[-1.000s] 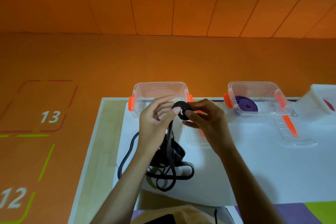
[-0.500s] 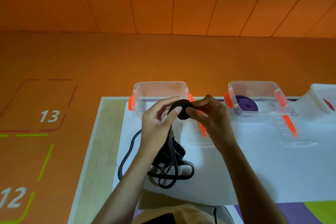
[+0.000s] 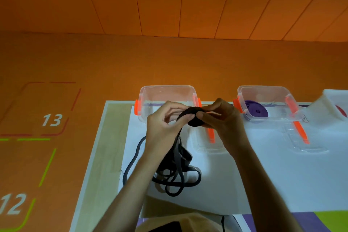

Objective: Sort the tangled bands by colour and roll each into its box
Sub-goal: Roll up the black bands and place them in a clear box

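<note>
On the bench [image 3: 282, 175], most of the black band [image 3: 175, 173] lies tangled; a snagged loop could jerk the winding. Before the empty box [image 3: 165, 96], fingers of the right hand [image 3: 224, 120] pinch its small roll [image 3: 194, 120] while the left hand [image 3: 162, 128] grips the strand. Any slackening may unspool it.

Tangled band [image 3: 174, 177] on table [image 3: 282, 175] before left box [image 3: 167, 87], coiled band [image 3: 256, 112] inside right box [image 3: 263, 87]

White "13" [image 3: 51, 120] on the orange floor [image 3: 169, 62], inside a red dashed outline [image 3: 75, 100]. White "12" [image 3: 12, 204] lower left on the same floor, inside a green outline [image 3: 30, 213]. Nothing else legible.
</note>
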{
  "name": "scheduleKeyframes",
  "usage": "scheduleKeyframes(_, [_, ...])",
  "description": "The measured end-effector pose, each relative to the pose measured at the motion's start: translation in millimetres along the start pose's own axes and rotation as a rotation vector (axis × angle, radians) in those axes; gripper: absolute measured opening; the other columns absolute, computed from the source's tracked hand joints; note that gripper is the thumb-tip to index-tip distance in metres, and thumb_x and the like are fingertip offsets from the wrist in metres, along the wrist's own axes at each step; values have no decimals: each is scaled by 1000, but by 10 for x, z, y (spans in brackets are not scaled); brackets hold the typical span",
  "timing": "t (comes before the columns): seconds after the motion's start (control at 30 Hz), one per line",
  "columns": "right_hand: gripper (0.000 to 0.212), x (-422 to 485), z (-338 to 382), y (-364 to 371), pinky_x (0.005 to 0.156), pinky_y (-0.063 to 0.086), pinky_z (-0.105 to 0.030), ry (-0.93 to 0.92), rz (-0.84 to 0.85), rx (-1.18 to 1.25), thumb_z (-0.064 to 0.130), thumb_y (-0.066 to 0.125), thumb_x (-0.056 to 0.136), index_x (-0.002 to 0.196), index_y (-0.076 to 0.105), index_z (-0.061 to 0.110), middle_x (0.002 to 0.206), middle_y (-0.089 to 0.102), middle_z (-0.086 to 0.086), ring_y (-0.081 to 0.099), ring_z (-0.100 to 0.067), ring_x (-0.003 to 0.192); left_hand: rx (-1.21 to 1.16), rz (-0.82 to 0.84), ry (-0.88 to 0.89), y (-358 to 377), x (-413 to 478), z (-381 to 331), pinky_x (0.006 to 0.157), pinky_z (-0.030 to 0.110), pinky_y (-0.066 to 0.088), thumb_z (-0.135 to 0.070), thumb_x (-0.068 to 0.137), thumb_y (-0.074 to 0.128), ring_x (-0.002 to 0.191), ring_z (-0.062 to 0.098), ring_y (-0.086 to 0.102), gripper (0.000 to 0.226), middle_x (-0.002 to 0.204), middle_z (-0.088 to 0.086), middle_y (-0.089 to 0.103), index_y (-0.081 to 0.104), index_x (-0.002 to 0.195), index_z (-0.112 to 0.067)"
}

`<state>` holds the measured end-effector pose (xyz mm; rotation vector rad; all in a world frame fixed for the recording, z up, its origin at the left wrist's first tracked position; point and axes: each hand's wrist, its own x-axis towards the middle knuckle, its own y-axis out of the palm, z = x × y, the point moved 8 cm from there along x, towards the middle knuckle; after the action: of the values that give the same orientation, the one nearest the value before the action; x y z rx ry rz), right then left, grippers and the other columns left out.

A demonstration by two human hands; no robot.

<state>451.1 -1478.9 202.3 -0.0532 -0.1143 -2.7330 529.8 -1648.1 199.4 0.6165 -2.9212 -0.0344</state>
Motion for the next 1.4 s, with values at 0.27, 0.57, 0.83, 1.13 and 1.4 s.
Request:
scheduleKeyframes(0.27, [17,-18,10,7,86,64,-52,-55,-43,17,14,83,81,81,66,10,104,79,-17,78,-36,100,-29,8,-5,-48,0,-18,90,18,57,-9,90,82,103,11,77,27,105,-9,81,82,106,-31])
scheduleKeyframes(0.57, [39,-47,146,26,82,65,-43,-103,-11,104,18,77,89,126,70,29,111,78,-14,77,-34,105,-135,29,-8,-11,4,-78,97,22,56,-10,89,83,114,14,73,35,116,-4,79,81,115,-34])
scheduleKeyframes(0.83, [25,12,164,14,83,65,-39,-115,-16,-43,13,82,78,88,64,-2,96,80,-13,79,-29,94,-85,-64,58,-76,32,-142,86,18,57,-6,84,86,101,14,76,27,101,-6,80,76,103,-22])
scheduleKeyframes(1.13, [30,-43,117,37,84,64,-54,-112,54,46,19,80,90,112,67,3,112,77,-15,76,-37,106,-45,30,47,-84,22,-132,92,16,55,-10,88,84,108,10,74,32,109,-10,80,82,111,-33])
scheduleKeyframes(1.4, [23,-29,195,-6,73,67,-40,-160,-30,3,17,85,82,97,68,10,100,80,-11,79,-32,95,-92,-17,47,-34,-6,-131,95,23,58,-5,87,84,110,15,75,24,108,-4,81,84,103,-23])
